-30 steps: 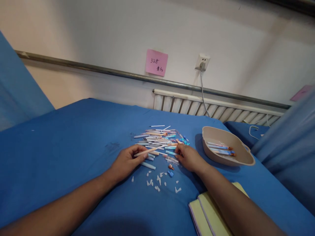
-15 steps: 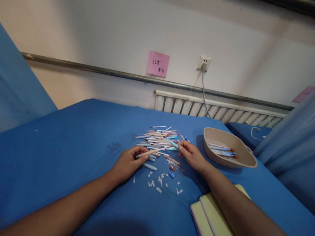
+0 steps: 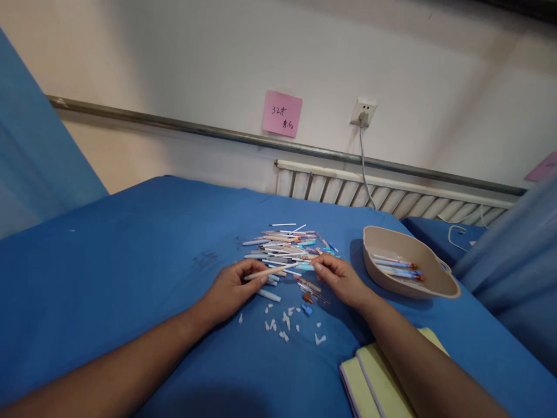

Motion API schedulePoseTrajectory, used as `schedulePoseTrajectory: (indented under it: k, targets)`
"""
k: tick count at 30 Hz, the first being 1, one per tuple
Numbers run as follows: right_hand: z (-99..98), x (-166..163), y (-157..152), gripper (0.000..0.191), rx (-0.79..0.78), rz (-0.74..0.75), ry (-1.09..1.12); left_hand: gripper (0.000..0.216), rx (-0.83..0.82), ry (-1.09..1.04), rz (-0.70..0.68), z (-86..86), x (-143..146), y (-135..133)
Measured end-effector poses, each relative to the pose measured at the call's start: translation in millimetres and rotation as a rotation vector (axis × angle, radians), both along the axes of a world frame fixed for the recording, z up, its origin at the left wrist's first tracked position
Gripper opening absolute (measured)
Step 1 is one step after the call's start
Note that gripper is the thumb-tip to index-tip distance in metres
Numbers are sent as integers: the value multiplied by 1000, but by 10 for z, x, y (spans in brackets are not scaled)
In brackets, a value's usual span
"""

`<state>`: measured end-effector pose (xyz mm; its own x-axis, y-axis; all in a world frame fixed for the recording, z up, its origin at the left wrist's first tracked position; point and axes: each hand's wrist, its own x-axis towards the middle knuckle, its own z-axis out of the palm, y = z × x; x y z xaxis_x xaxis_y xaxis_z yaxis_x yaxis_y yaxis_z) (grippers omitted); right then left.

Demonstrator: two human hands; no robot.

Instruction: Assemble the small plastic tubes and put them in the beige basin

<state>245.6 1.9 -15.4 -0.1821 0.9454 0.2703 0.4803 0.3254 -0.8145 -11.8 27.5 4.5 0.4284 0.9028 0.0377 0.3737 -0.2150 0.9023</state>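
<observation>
Two hands, two barrels, right by the pile

The pile (image 3: pixel 281 251) of pen parts spreads over the blue sheet (image 3: pixel 143 232); at its near left, the left hand (image 3: pixel 237 288) grips a peach barrel (image 3: pixel 267 272) between thumb and fingers, a white refill (image 3: pixel 291 266) poking out rightward; at its near right, the right hand (image 3: pixel 342 281) pinches a teal barrel (image 3: pixel 305 267), the end close to that refill's tip; whether those two touch, I can't tell; on the near side of the pile lie a brown clip (image 3: pixel 308 298), a blue clip (image 3: pixel 307 310) and scattered white tips (image 3: pixel 286 320); right of the pile sits the basin (image 3: pixel 444 285), pens (image 3: pixel 398 271) lying inside; nearer than the pile and to its right, a folded yellow cloth (image 3: pixel 369 377); beyond the pile, a pink note (image 3: pixel 282 113) on the wall.
</observation>
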Motion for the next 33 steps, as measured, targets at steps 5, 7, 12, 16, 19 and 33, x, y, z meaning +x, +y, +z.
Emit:
schedulePoseTrajectory:
  k: [5,7,12,16,19,33]
  targets:
    - [-76,49,47,30,-39,-55,86,29,8,13,-2,11,-5,-2]
    - [-91,67,59,30,-32,-56,92,29,20,10,-3,5,-8,0]
    - [-30,23,16,28,46,-30,15,28,37,22,-7,-13,-6,-7]
    - [6,-18,-16,25,64,-17,-2,26,56,27,-10,-14,-3,-14]
    - [-18,1,-2,26,54,-39,9,25,50,17,-6,-6,-4,-13]
    - [-29,12,-5,27,122,-40,43,27,44,23,-10,-3,-4,-13]
